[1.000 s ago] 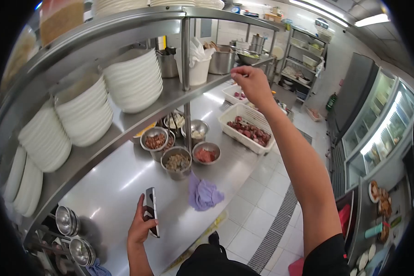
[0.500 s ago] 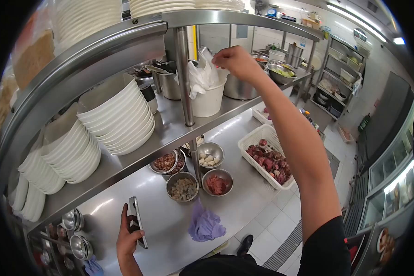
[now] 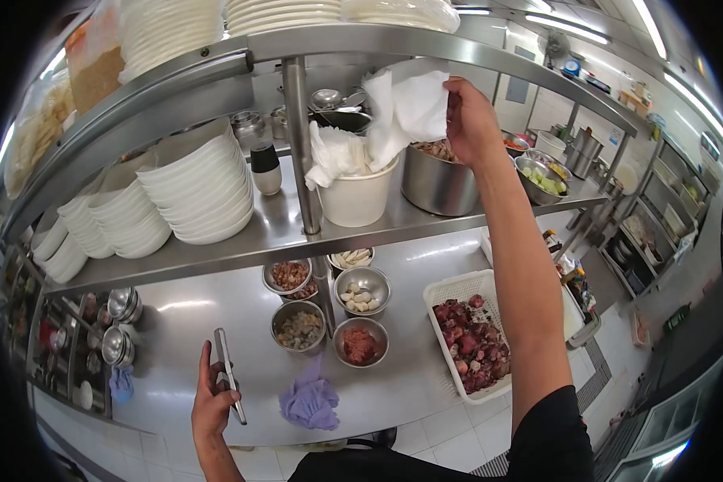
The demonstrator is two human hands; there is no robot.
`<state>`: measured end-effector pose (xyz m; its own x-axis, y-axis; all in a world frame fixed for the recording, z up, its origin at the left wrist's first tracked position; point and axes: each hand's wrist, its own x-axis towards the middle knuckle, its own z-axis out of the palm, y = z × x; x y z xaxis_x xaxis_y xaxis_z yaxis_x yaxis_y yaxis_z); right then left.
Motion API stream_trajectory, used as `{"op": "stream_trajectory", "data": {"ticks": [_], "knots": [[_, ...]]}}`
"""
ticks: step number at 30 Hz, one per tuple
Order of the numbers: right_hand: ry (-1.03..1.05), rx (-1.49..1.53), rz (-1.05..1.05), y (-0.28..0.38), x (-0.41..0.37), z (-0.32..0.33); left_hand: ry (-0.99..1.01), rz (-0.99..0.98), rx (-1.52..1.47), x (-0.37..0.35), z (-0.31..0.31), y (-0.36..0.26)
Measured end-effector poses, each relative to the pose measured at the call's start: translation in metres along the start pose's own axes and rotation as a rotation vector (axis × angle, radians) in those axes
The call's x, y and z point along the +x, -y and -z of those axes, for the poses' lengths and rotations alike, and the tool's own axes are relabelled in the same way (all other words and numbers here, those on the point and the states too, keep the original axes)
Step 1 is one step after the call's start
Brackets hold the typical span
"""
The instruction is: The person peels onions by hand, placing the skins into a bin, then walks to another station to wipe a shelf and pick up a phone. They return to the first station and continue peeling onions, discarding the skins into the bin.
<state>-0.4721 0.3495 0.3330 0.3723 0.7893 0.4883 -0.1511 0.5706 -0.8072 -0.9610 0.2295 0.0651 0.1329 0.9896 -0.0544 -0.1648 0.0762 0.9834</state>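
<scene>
My right hand (image 3: 472,124) is raised over the steel shelf (image 3: 426,227), its fingers pinching the edge of a white paper towel (image 3: 416,104). The sheet is spread out and hangs down to the left, overlapping the rim of a white tub (image 3: 360,198). More crumpled paper (image 3: 337,154) pokes out of the tub's top. Low on the left, above the worktop (image 3: 177,329), my left hand (image 3: 211,408) grips a phone (image 3: 228,377), seen nearly edge-on. A crumpled purple cloth (image 3: 310,402) lies to the right of that hand.
Metal bowls of minced meat (image 3: 360,345), garlic (image 3: 361,299) and shrimp-like pieces (image 3: 299,328) stand below the shelf. A white basket (image 3: 482,395) holds red onions. On the shelf are stacked white bowls (image 3: 205,189), a shaker (image 3: 266,170) and a steel pot (image 3: 438,185).
My right hand has drawn the paper towel up and rightward, and it is now spread out above the tub. The view has shifted. My left hand still holds the phone.
</scene>
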Motion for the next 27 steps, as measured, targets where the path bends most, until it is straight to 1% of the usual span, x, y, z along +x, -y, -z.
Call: {"op": "stream_trajectory", "data": {"ticks": [1, 2, 4, 5, 7, 8, 9, 10, 11, 12, 14, 15, 16, 18, 19, 20, 22, 24, 26, 27], "knots": [[0.020, -0.057, -0.020, -0.005, 0.004, 0.009, 0.011, -0.009, -0.019, -0.004, -0.009, 0.002], [0.025, -0.042, -0.028, -0.009, 0.004, 0.018, 0.026, -0.021, -0.033, -0.008, -0.015, 0.001], [0.041, -0.154, 0.028, -0.006, 0.007, 0.021, 0.021, -0.016, -0.036, -0.014, -0.032, -0.006], [0.057, -0.147, 0.022, -0.010, 0.006, 0.019, 0.026, 0.001, -0.041, -0.018, -0.041, -0.008], [0.101, -0.543, 0.119, -0.019, -0.006, 0.008, 0.022, -0.019, -0.061, -0.018, -0.058, -0.007], [0.110, -0.539, 0.113, -0.023, -0.013, 0.001, 0.038, -0.038, -0.075, -0.014, -0.067, -0.005], [0.116, -0.704, 0.191, -0.024, -0.020, -0.009, 0.027, -0.033, -0.076, -0.010, -0.080, -0.005], [0.121, -0.868, 0.274, -0.023, -0.028, -0.018, 0.075, -0.040, -0.119, -0.005, -0.095, -0.006], [0.107, -0.853, 0.256, -0.019, -0.036, -0.024, 0.129, -0.051, -0.160, 0.000, -0.107, -0.010], [0.109, -0.852, 0.259, -0.018, -0.038, -0.024, 0.127, -0.054, -0.161, 0.001, -0.116, -0.014], [0.185, -0.521, 0.132, -0.016, -0.039, -0.021, 0.255, -0.095, -0.170, 0.001, -0.132, -0.016], [0.219, -0.694, 0.091, -0.006, -0.049, -0.020, 0.274, -0.087, -0.192, -0.001, -0.136, -0.018], [0.229, -0.700, 0.095, -0.005, -0.063, -0.023, 0.269, -0.091, -0.203, -0.001, -0.135, -0.019], [0.320, -0.979, 0.389, -0.009, -0.096, -0.025, 0.308, -0.079, -0.152, -0.005, -0.134, -0.017], [0.349, -1.039, 0.430, -0.009, -0.104, -0.024, 0.291, -0.067, -0.140, -0.004, -0.133, -0.014], [0.346, -1.042, 0.427, -0.017, -0.104, -0.022, 0.295, -0.065, -0.140, -0.003, -0.133, -0.013], [0.277, -1.301, 0.957, -0.051, -0.103, -0.012, 0.254, -0.063, -0.157, -0.005, -0.133, -0.009], [0.245, -1.251, 0.969, -0.064, -0.107, -0.013, 0.270, -0.054, -0.161, -0.007, -0.132, -0.008], [0.115, -1.068, 0.849, -0.068, -0.112, -0.017, 0.275, -0.059, -0.172, -0.006, -0.130, -0.009], [0.106, -1.090, 0.832, -0.069, -0.115, -0.018, 0.282, -0.051, -0.151, -0.006, -0.129, -0.008]]}}
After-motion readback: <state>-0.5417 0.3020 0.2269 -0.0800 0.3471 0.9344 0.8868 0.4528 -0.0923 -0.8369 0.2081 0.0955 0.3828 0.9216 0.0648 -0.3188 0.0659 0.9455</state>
